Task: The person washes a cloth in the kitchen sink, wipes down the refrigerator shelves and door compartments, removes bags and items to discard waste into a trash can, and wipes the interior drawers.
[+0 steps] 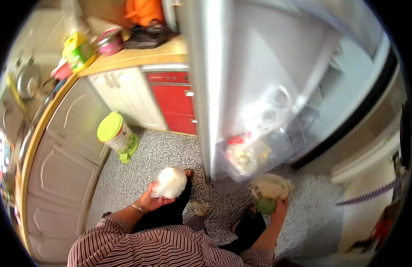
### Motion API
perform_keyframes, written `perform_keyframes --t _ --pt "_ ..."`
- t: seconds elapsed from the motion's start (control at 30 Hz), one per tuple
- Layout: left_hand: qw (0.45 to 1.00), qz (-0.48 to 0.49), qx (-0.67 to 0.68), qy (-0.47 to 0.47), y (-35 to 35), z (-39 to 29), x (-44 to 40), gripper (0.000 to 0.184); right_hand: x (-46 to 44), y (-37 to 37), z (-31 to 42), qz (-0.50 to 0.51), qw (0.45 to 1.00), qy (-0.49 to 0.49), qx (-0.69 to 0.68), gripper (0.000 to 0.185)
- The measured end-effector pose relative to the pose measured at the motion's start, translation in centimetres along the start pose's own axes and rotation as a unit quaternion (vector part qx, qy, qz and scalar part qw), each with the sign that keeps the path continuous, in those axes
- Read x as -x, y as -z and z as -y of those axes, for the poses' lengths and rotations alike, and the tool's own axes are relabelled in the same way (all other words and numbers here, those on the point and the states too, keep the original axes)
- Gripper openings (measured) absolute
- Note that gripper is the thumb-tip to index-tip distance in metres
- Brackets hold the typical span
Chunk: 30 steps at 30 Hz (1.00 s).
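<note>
My left hand [153, 199] is closed around a rounded white bundle [170, 182], which looks like something wrapped in plastic; its contents cannot be made out. On the other side, my right hand [280, 207] grips a pale plastic bag [272, 184] with something green [265, 205] at its lower side, perhaps a vegetable. Both bundles hang over the floor in front of an open fridge [268, 49]. Close above my right hand is the clear fridge drawer [238, 177], with a bag of pale food [245, 158] and other clear plastic bags [272, 111] in it.
A white bin with a lime lid [110, 127] stands by the cabinets [72, 133] at left. The fridge's edge [206, 89] rises between the counter [134, 55] and the drawer. Speckled flooring [157, 149] lies below, with a crumpled pale item [198, 207] near my feet.
</note>
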State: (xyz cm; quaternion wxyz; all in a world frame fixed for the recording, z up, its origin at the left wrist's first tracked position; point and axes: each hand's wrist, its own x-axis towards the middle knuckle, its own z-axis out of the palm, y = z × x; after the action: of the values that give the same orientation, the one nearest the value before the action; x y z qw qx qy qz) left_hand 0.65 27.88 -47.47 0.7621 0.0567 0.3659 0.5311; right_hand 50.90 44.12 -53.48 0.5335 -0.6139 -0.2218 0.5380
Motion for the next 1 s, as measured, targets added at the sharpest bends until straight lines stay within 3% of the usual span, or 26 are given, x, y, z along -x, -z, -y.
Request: perform_keyframes --t 0.17,0.23,0.37,0.43,0.5,0.53,0.63,0.7,0.73,0.77,0.83,0.9,0.93,1.0 --pt "0.997 0.048 0.028 -0.060 2.5 0.5 0.2 0.073 9.2 -0.4 2.1 0.041 0.992 -0.011 0.117 0.057" --pt "0.994 0.063 0.048 -0.078 2.7 -0.1 0.7 0.073 14.6 -2.7 2.8 0.194 0.981 -0.021 -0.004 0.058" --pt "0.991 0.048 0.094 -0.082 3.7 -1.3 1.6 0.070 22.6 -9.0 3.3 0.270 0.953 -0.108 0.088 0.053" --pt "0.989 0.049 0.112 -0.085 4.5 -1.6 2.0 0.069 26.1 -14.6 5.0 0.329 0.933 -0.067 0.126 0.052" --pt "0.979 0.091 0.153 -0.098 5.6 -1.8 2.3 0.069 28.6 -20.5 7.7 0.391 0.900 0.036 0.188 0.051" --pt "0.970 0.077 0.208 -0.101 5.7 -2.0 2.5 0.068 29.9 -23.5 8.9 0.391 0.904 0.046 0.166 0.055" --pt "0.967 0.096 0.183 -0.151 6.9 -2.1 3.4 0.068 32.0 -32.7 12.4 0.431 0.897 0.095 0.019 0.059" --pt "0.969 0.089 0.185 -0.134 7.4 -2.6 3.9 0.067 33.1 -39.5 15.8 0.382 0.910 0.139 -0.079 0.047" --pt "0.969 0.091 0.185 -0.136 7.7 -2.6 4.0 0.067 30.1 -43.2 17.9 0.417 0.888 0.152 -0.116 0.039" --pt "0.970 0.087 0.183 -0.135 8.0 -2.7 4.0 0.067 27.2 -47.3 19.9 0.387 0.884 0.202 -0.166 0.036" --pt "0.971 0.078 0.177 -0.142 8.0 -2.8 4.1 0.068 24.9 -52.9 26.3 0.384 0.883 0.240 -0.123 0.054" --pt "0.971 0.073 0.170 -0.148 8.1 -2.8 4.4 0.068 25.1 -56.7 29.3 0.173 0.934 0.306 -0.057 0.050" --pt "0.971 0.070 0.167 -0.153 8.1 -3.0 4.1 0.068 23.3 -57.6 29.1 0.176 0.932 0.310 -0.057 0.050" --pt "0.971 0.073 0.168 -0.151 8.5 -3.1 3.4 0.069 17.6 -58.7 27.3 0.178 0.878 0.443 0.013 0.055"
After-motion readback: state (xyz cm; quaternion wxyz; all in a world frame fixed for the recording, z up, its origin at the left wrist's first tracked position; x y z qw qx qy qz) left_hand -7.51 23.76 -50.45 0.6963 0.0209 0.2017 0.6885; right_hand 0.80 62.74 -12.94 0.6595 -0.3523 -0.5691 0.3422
